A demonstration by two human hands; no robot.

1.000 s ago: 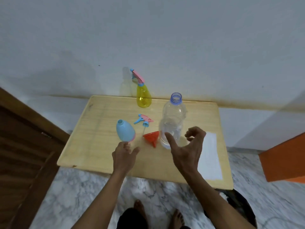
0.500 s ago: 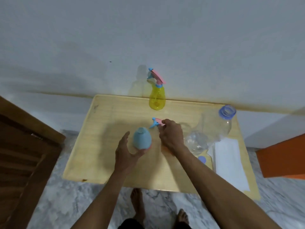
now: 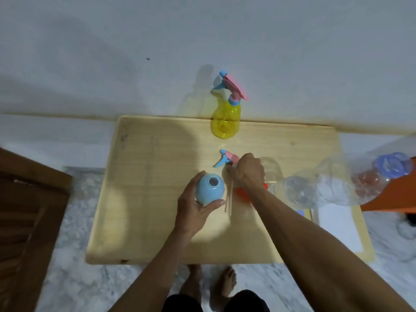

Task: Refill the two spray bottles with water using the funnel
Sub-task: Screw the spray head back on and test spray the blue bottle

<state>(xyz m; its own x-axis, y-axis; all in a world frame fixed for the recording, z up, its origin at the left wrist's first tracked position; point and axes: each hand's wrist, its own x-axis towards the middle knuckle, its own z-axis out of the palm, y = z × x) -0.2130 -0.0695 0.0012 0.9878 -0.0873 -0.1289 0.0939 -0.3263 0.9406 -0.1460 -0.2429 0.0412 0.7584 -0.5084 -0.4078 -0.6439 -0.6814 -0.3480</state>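
Observation:
My left hand (image 3: 191, 212) grips the blue spray bottle (image 3: 209, 189), which stands uncapped on the wooden table (image 3: 146, 188) with its mouth open upward. My right hand (image 3: 247, 172) is closed on the loose pink-and-blue spray head (image 3: 225, 158), whose dip tube (image 3: 229, 199) hangs down beside the blue bottle. The orange funnel (image 3: 242, 193) lies on the table, mostly hidden under my right wrist. The yellow spray bottle (image 3: 225, 122) with its sprayer on stands at the table's far edge. A large clear water bottle (image 3: 326, 188) with a blue neck stands at the right.
A white sheet of paper (image 3: 337, 226) lies on the table's right side, with a small blue cap (image 3: 300, 213) near it. An orange object (image 3: 394, 194) is at the right, a dark wooden door (image 3: 29, 210) at the left. My bare feet stand on the marble floor.
My right hand went from the water bottle to the spray head and took hold of it. My left hand closed around the blue bottle. The view has tilted further down over the table.

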